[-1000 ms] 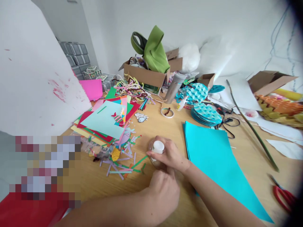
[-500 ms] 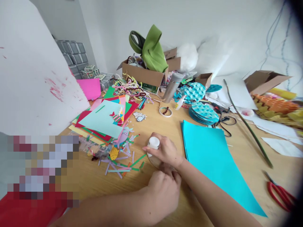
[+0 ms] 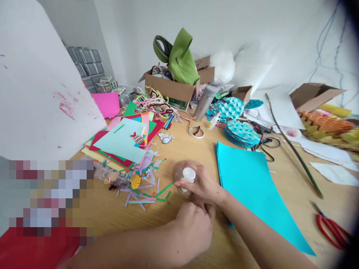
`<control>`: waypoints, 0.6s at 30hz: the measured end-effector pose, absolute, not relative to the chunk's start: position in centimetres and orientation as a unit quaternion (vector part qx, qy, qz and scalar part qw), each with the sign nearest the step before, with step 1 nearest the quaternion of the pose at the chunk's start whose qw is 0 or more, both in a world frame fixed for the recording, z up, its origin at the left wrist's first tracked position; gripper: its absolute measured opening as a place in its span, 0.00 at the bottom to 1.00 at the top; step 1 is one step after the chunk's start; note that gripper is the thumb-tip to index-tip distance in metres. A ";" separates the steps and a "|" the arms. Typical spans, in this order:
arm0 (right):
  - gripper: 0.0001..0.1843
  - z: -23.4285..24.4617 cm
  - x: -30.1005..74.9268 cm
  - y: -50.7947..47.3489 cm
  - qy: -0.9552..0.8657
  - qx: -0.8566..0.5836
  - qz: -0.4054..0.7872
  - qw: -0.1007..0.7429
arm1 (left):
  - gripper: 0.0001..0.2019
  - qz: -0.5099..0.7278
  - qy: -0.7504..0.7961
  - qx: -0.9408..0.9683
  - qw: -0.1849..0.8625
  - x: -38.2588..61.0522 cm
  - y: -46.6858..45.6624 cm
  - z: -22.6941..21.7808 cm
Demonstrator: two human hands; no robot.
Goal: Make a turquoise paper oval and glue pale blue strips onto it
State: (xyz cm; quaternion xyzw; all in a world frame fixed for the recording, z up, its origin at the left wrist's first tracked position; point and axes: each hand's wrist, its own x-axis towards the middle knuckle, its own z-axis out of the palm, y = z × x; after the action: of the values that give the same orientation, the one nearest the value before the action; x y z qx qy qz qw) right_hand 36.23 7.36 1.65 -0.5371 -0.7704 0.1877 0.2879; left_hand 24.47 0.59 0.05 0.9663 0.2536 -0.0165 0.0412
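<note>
In the head view, my right hand is wrapped round a small white-capped piece, with the thumb in front and the fingers behind. Beneath it a clear round plastic piece rests on the table, partly covered by my fingers. My left hand is closed just nearer to me, its knuckles up and its fingertips tucked under near the right palm. What those fingers grip, if anything, is hidden. Loose paper strips lie left of the hands. Stacked turquoise sheets lie close on the right.
Red-handled scissors and a long green stick lie on the right. Behind stand a glue bottle, a steel flask and a cardboard box. Coloured paper is piled on the left, beside a large white board.
My right hand and the white-capped piece have shifted slightly right and towards me, showing more of the clear round piece's far side. The left hand has barely moved.
</note>
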 end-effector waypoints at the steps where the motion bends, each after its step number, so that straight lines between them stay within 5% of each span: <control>1: 0.17 1.8 36.5 7.1 -0.765 -0.534 0.199 0.299 | 0.21 -0.026 0.254 0.966 0.044 24.5 0.6 0.1; 18: 0.22 1.2 38.8 9.0 -0.669 -0.620 0.148 0.382 | 0.17 -0.004 0.276 0.961 -0.016 24.7 0.5 -0.6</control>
State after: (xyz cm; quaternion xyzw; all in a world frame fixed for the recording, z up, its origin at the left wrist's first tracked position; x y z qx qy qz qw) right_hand 38.84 9.04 1.19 -0.6195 -0.6694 0.1476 0.3824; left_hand 24.72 0.46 -0.57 0.9610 0.2760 -0.0040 -0.0159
